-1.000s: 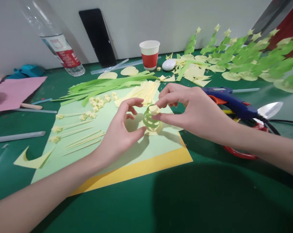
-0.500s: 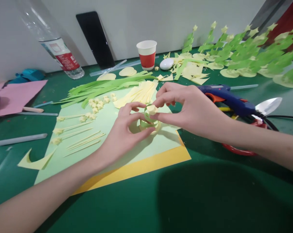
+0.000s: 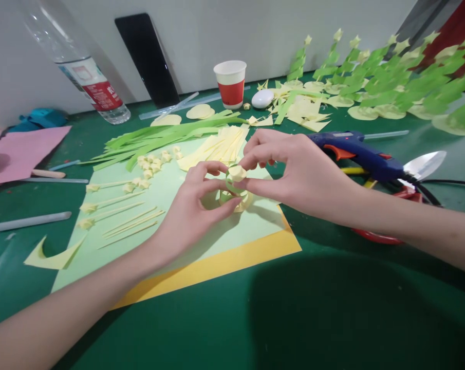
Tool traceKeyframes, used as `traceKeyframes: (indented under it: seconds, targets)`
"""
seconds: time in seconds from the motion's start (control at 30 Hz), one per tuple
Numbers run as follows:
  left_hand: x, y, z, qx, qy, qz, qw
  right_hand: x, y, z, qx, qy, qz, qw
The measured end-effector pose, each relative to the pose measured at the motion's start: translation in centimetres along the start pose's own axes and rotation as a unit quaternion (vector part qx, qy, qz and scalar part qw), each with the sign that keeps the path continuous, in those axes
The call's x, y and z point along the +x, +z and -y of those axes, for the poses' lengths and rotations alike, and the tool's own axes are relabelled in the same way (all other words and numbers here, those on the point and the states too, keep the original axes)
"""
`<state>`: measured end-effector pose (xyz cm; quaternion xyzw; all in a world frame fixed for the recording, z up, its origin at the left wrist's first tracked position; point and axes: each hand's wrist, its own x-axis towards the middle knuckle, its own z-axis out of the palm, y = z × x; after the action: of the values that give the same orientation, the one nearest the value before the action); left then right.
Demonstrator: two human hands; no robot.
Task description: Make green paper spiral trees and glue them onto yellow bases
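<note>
A small paper plant stands between my hands on a pale green sheet (image 3: 170,241). It has a pale yellow paper star (image 3: 238,173) on top, a coiled green paper strip (image 3: 229,182) below and a round pale base (image 3: 247,202). My right hand (image 3: 294,167) pinches the star from the right with thumb and index finger. From the left, my left hand (image 3: 196,200) curls its fingers and thumb round the green strip, close above the base. The plant's stem is hidden by the strip and fingers.
Paper stars (image 3: 149,165), thin sticks (image 3: 132,223) and green strips (image 3: 159,134) lie leftward. A glue gun (image 3: 365,154) and red-handled scissors (image 3: 425,164) are at the right. Behind stand a paper cup (image 3: 231,90), bottle (image 3: 97,92), phone (image 3: 149,59) and several finished paper plants (image 3: 374,77).
Both hands keep nearly the same hold on the paper plant. The whole view has shifted slightly, so everything appears a little further left and higher.
</note>
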<state>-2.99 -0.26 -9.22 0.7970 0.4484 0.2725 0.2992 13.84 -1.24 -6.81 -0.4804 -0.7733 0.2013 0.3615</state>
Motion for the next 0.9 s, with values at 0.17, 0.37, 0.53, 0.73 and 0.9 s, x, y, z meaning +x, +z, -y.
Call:
traceKeyframes:
  seconds: [0.17, 0.37, 0.53, 0.73, 0.9]
  targets:
    - [0.03, 0.06, -0.01, 0.002, -0.009, -0.005, 1.000, 0.01, -0.01, -0.14, -0.016, 0.006, -0.005, 1.000]
    - [0.05, 0.05, 0.03, -0.022, -0.016, -0.012, 1.000, -0.13, -0.08, -0.11, -0.020, -0.013, -0.012, 1.000]
    - [0.01, 0.10, 0.05, -0.041, -0.020, -0.016, 0.999, -0.15, -0.14, -0.20, -0.020, -0.017, -0.015, 1.000]
    - [0.04, 0.23, -0.12, -0.052, -0.025, -0.011, 0.998, -0.12, -0.12, -0.28, -0.013, -0.011, -0.009, 1.000]
    - [0.04, 0.18, -0.03, -0.050, -0.025, 0.000, 0.998, -0.03, -0.05, -0.24, -0.004, 0.000, -0.014, 1.000]
